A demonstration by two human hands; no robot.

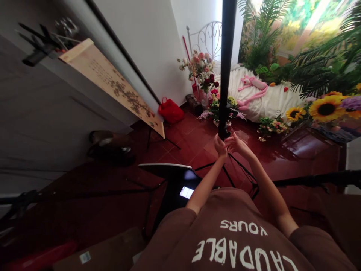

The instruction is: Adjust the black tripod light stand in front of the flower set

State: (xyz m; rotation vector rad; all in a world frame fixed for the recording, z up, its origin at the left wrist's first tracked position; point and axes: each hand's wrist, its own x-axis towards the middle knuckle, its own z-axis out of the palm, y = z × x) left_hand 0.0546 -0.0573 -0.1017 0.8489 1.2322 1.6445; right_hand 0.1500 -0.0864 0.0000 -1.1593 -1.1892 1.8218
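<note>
A black stand pole [225, 75] rises upright in front of me, with a clamp and knob low on it and thin tripod legs [242, 165] spread on the floor beneath. My left hand [221, 146] is closed about the pole's lower part, just under the knob; its fingertips are partly hidden. Close on the right, my right hand [237, 145] has its fingers stretched out and apart, their tips near the pole and my left hand. Whether they touch the pole I cannot tell.
A lit phone [186, 192] lies on a dark surface by my left forearm. A hanging scroll [118, 86] slants at left, near a red bag [170, 111]. Artificial flowers [201, 67], a pink plush toy [255, 84] on white cloth and sunflowers [325, 108] stand beyond. A black bar [318, 177] crosses at right.
</note>
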